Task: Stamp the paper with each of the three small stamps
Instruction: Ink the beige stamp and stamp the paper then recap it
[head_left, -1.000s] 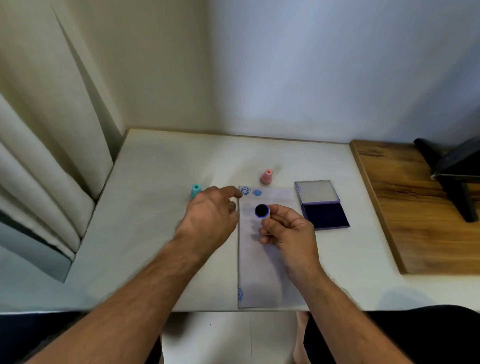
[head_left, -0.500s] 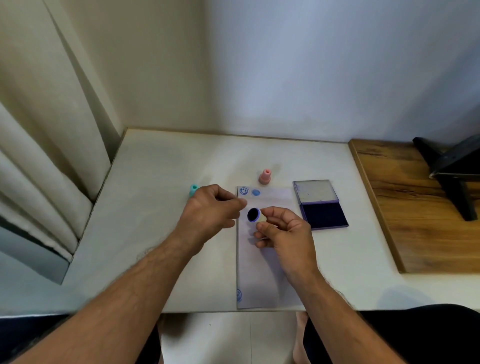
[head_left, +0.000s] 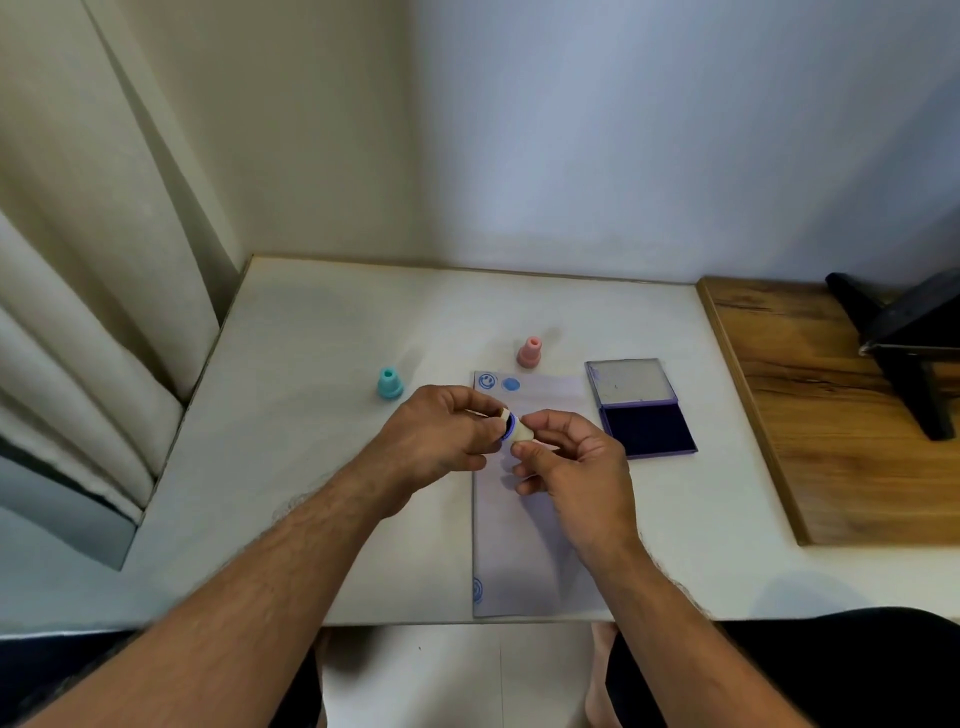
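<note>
Holding a small cream stamp (head_left: 521, 433) over the paper (head_left: 524, 519), the right hand (head_left: 571, 467) pinches it with its inky blue end pointing left. The left hand (head_left: 441, 441) pinches a little cream cap (head_left: 503, 414) right beside it. A teal stamp (head_left: 389, 383) and a pink stamp (head_left: 530, 353) stand on the table (head_left: 311, 364). An open ink pad (head_left: 641, 408) sits to the right.

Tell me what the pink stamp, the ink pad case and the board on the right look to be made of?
Pink stamp: probably matte plastic or rubber; even pastel colour, soft moulded edges, no shine. Ink pad case: its open lid looks like thin metal, grey and dully reflective, with a purple painted rim; it could be plastic. Board: wood or wood-look laminate, with brown streaked grain.
</note>
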